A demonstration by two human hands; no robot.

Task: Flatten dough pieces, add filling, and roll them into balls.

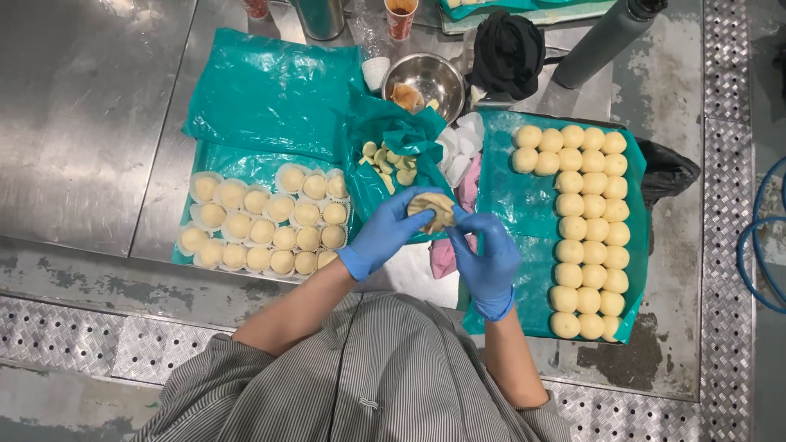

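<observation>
Both my hands wear blue gloves and meet over the middle of the steel table. My left hand cups a flattened pale dough piece from the left. My right hand pinches the dough's right edge with thumb and fingertips. Just beyond the dough, small filling pieces lie on crumpled teal plastic. Plain dough balls sit in rows on a teal sheet to my right. Shaped balls in white paper cups fill a tray on my left.
A steel bowl stands behind the filling, with a stack of white paper cups beside it. Further back are a black cloth, a grey bottle, a paper cup and a metal canister. A blue hose hangs at right.
</observation>
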